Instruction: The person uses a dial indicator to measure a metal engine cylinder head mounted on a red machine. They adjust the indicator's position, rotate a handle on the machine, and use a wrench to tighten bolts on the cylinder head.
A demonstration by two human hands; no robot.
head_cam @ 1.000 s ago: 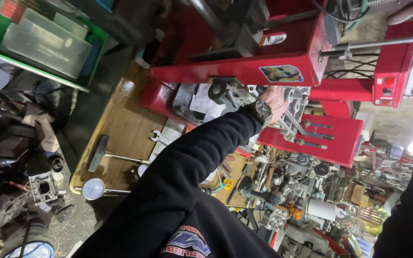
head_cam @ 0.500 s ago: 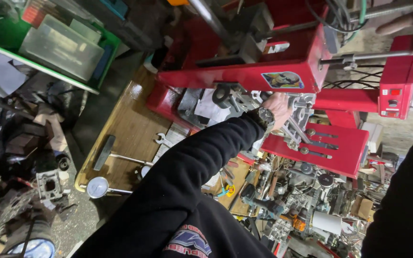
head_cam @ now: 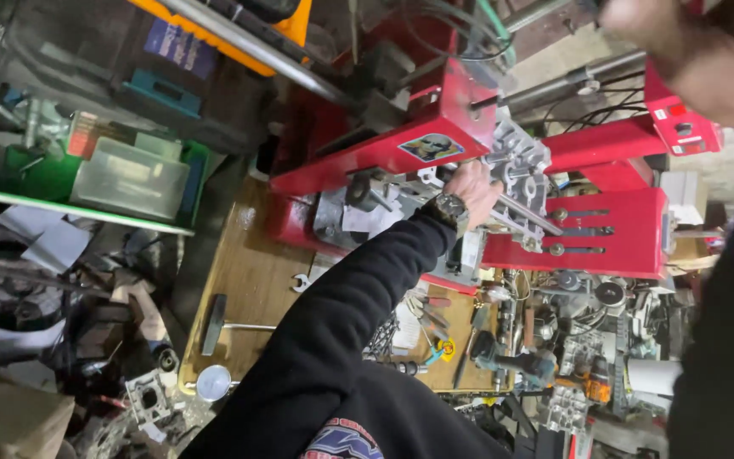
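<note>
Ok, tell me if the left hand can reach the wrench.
Probably yes: the wrench lies uncovered on the bench beside that arm; the left hand is up at the red machine.

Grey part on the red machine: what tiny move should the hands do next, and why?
Probably bring the right hand onto the metal bar just beside it. The left hand is already on the grey part at the red machine, while the right one is raised, blurred and holds nothing visible.
</note>
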